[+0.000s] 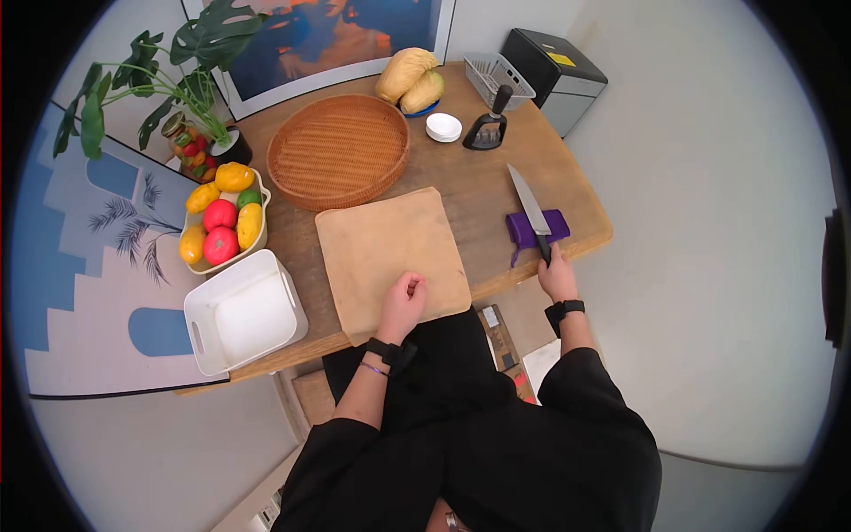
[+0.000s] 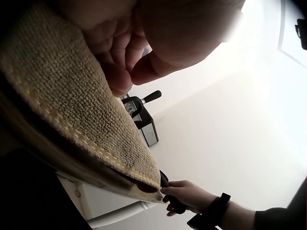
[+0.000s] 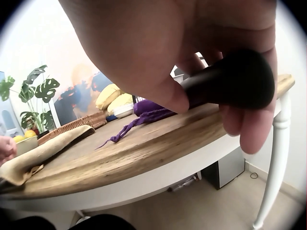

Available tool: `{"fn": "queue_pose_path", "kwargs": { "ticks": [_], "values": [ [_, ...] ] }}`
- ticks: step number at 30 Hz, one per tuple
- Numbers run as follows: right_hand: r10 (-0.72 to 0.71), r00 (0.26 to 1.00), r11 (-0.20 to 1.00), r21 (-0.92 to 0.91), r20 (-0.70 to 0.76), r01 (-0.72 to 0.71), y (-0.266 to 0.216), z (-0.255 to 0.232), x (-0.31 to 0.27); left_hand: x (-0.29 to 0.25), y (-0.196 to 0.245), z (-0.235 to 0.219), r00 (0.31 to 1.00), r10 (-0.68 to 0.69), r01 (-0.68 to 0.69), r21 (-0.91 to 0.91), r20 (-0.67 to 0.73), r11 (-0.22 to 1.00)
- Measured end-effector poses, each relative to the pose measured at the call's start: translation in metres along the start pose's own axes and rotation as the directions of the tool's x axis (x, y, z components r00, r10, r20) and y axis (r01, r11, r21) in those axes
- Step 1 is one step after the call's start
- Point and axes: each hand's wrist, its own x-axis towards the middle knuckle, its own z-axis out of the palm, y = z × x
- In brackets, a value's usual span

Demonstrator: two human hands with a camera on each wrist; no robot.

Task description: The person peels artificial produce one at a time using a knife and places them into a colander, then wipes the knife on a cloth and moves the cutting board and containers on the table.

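My right hand (image 1: 558, 277) grips the black handle of a kitchen knife (image 1: 529, 200) at the table's right front edge. The blade points away from me and crosses over a folded purple cloth (image 1: 554, 223). Close up in the right wrist view, thumb and fingers hold the dark handle (image 3: 230, 81). My left hand (image 1: 404, 306) rests loosely curled at the front part of a tan cloth mat (image 1: 390, 239), holding nothing. In the left wrist view its thumb lies against the index finger, over the mat's woven surface (image 2: 81, 96).
Left of the mat stand a white bin (image 1: 244, 310) and a basket of fruit (image 1: 263, 199). Behind are a round wicker tray (image 1: 341, 151), yellow squash-like produce (image 1: 408, 75), small white dishes (image 1: 443, 127), a black upright-handled tool (image 1: 486, 133), a grey basket (image 1: 496, 80) and a potted plant (image 1: 232, 149).
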Motion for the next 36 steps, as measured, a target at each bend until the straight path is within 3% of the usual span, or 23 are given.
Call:
{"fn": "queue_pose_path", "kwargs": {
  "ticks": [3, 5, 9, 11, 14, 21, 23, 26, 30, 33, 36],
  "values": [
    [-0.008, 0.999, 0.999, 0.040, 0.048, 0.006, 0.003, -0.003, 0.002, 0.001, -0.004, 0.001, 1.000, 0.002, -0.002, -0.004, 0.001, 1.000],
    [-0.037, 0.998, 0.983, 0.176, -0.041, 0.044, 0.001, -0.005, -0.002, 0.000, -0.005, 0.001, 1.000, 0.002, -0.002, 0.003, 0.004, 1.000],
    [0.038, 0.999, 0.972, 0.232, -0.038, -0.028, -0.005, -0.012, -0.013, 0.000, 0.000, 0.000, 1.000, 0.015, -0.014, 0.021, -0.010, 1.000],
    [0.004, 0.992, 0.976, 0.218, -0.128, 0.024, 0.001, -0.010, -0.021, -0.001, 0.002, 0.000, 1.000, 0.006, -0.006, 0.033, -0.003, 0.999],
    [0.069, 0.998, 0.992, 0.105, -0.003, -0.069, 0.001, -0.010, -0.033, 0.000, 0.002, 0.000, 1.000, 0.012, -0.012, 0.024, 0.003, 1.000],
    [0.042, 0.999, 0.987, 0.157, 0.021, -0.044, 0.004, 0.005, -0.008, -0.001, -0.003, 0.001, 1.000, 0.015, -0.015, 0.004, 0.003, 1.000],
    [0.071, 0.994, 0.988, 0.133, 0.086, -0.082, 0.004, 0.002, 0.001, 0.000, -0.004, 0.002, 1.000, 0.017, -0.017, -0.016, -0.002, 1.000],
    [0.039, 0.998, 0.975, 0.217, 0.041, -0.047, 0.009, 0.005, 0.001, -0.001, -0.004, 0.001, 1.000, 0.021, -0.021, 0.005, -0.017, 1.000],
    [0.060, 0.994, 0.977, 0.201, 0.089, -0.077, 0.014, 0.000, -0.004, -0.004, 0.006, -0.003, 1.000, 0.018, -0.017, 0.043, -0.018, 0.999],
    [0.005, 0.999, 0.996, 0.094, 0.050, -0.010, 0.015, -0.006, 0.001, -0.002, 0.002, 0.001, 1.000, 0.014, -0.013, 0.038, -0.023, 0.999],
    [-0.102, 0.991, 0.994, -0.042, -0.082, 0.099, -0.002, -0.026, 0.011, -0.001, -0.020, 0.004, 0.999, 0.031, -0.030, 0.038, -0.033, 0.999]
  ]
}}
